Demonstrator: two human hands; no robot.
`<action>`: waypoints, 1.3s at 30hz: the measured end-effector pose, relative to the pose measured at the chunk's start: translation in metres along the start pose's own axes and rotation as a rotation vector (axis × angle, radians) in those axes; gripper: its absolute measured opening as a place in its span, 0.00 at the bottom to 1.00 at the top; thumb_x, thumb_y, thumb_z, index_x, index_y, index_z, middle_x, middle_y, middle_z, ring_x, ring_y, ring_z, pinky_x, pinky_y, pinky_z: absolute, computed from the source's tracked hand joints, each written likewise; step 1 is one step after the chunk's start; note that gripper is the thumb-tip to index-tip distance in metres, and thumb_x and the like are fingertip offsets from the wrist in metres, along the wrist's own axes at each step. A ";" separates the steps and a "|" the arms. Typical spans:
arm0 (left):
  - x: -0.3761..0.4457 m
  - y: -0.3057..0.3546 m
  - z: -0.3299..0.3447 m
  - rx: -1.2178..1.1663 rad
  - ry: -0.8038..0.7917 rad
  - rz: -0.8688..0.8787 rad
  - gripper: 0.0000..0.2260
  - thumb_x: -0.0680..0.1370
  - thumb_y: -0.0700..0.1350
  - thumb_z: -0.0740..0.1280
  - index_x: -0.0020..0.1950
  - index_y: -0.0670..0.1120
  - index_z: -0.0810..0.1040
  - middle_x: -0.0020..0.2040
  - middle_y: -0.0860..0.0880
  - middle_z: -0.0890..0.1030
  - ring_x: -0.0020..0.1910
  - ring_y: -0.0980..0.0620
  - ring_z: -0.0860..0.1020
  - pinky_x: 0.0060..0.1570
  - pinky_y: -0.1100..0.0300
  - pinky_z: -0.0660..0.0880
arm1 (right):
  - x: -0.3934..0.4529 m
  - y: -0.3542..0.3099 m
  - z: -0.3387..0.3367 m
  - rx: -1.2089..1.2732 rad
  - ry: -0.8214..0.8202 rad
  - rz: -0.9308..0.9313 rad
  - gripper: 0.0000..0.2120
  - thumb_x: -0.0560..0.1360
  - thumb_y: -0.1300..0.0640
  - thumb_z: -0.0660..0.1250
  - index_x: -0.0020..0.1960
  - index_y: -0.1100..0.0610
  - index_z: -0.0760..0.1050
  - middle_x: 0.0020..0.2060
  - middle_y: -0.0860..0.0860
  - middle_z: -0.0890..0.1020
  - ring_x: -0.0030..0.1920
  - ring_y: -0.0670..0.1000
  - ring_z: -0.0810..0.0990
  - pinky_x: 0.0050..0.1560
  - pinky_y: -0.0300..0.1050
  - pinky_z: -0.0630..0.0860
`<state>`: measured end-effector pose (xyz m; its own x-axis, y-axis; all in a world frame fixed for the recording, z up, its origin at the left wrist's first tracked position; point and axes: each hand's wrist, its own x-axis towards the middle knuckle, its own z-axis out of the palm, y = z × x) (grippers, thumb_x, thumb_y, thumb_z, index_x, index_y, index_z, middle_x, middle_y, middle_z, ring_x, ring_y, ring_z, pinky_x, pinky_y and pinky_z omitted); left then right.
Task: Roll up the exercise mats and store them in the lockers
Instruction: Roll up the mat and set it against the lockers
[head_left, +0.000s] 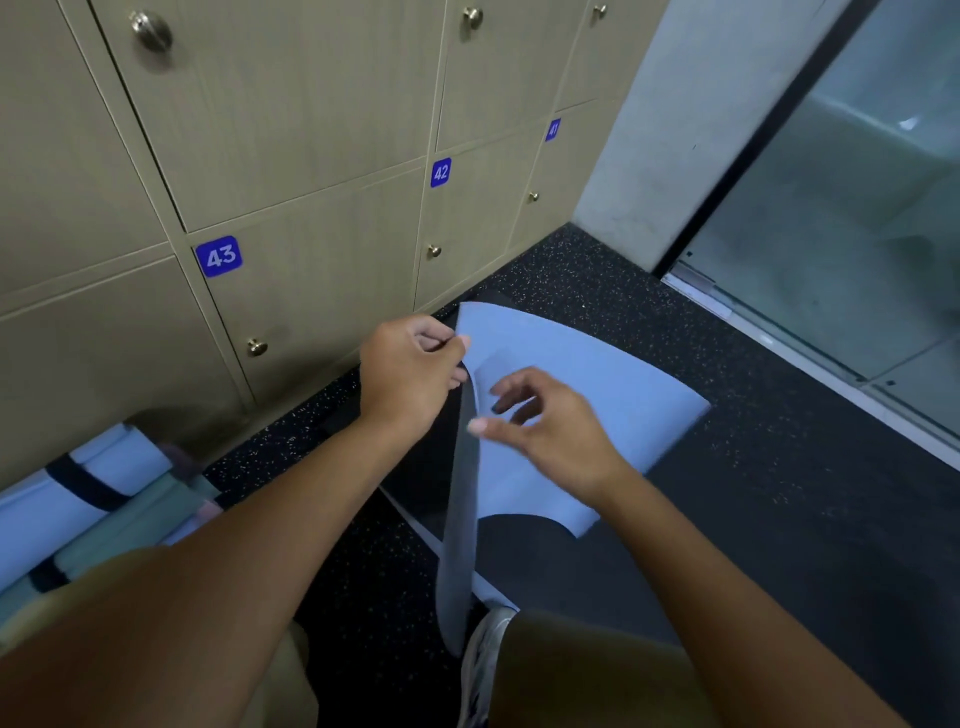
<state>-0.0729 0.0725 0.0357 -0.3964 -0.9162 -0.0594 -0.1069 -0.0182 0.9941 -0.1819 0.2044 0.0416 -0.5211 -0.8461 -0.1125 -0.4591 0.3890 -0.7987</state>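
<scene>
A light blue exercise mat lies partly on the dark speckled floor, and one edge is lifted up and hangs down toward my shoe. My left hand pinches that raised edge near its top. My right hand hovers just right of the raised edge with fingers spread and loosely bent; it holds nothing. Closed beige lockers numbered 43, 42 and 41 stand just behind the mat.
Several rolled mats with dark straps lie on the floor at the left against the lockers. A glass partition with a metal track runs along the right. My shoe stands under the hanging mat edge.
</scene>
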 end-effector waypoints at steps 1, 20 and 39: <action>0.000 0.001 0.002 -0.021 0.016 -0.009 0.08 0.77 0.40 0.74 0.39 0.46 0.80 0.33 0.49 0.83 0.32 0.47 0.85 0.39 0.50 0.84 | -0.002 0.005 0.005 -0.045 -0.064 0.033 0.20 0.67 0.45 0.82 0.53 0.51 0.77 0.48 0.44 0.82 0.44 0.47 0.81 0.45 0.37 0.77; 0.001 -0.008 -0.036 0.836 -0.054 0.457 0.07 0.77 0.54 0.72 0.51 0.53 0.82 0.51 0.51 0.82 0.57 0.45 0.73 0.61 0.54 0.59 | 0.012 0.009 0.016 -0.352 0.114 -0.052 0.18 0.74 0.49 0.76 0.34 0.46 0.68 0.30 0.45 0.74 0.33 0.45 0.73 0.33 0.43 0.63; -0.065 0.011 -0.093 0.830 -0.206 0.619 0.07 0.80 0.50 0.70 0.44 0.51 0.77 0.41 0.56 0.77 0.45 0.52 0.73 0.51 0.53 0.68 | -0.076 -0.011 -0.025 -0.201 0.116 0.026 0.08 0.80 0.48 0.69 0.43 0.49 0.76 0.40 0.48 0.82 0.42 0.49 0.79 0.44 0.44 0.74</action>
<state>0.0371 0.0949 0.0589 -0.7341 -0.5846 0.3455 -0.3924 0.7804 0.4868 -0.1551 0.2731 0.0737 -0.6085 -0.7918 -0.0531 -0.5726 0.4844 -0.6614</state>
